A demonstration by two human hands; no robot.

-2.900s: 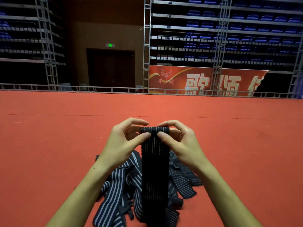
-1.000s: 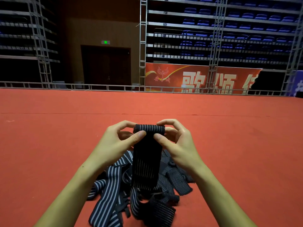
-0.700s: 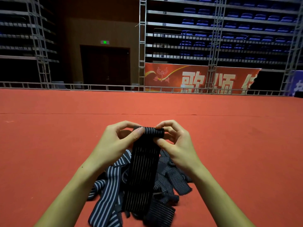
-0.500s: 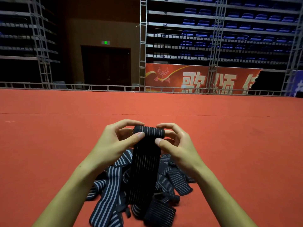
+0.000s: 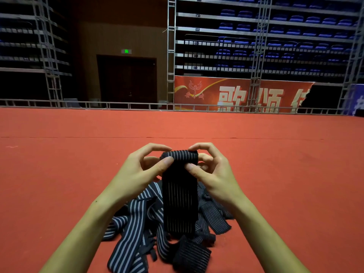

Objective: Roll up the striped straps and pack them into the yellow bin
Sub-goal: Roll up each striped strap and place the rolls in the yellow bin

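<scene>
While my left hand [image 5: 137, 172] and right hand [image 5: 214, 172] pinch its rolled top end from either side, the black strap [image 5: 180, 196] with thin pale stripes hangs down, held above the red carpet [image 5: 59, 164]. Beneath it lies a loose heap of striped straps [image 5: 141, 229], wider-striped at left.

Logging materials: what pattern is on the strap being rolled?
Black strap with thin pale lengthwise stripes, seen in the head view.
</scene>
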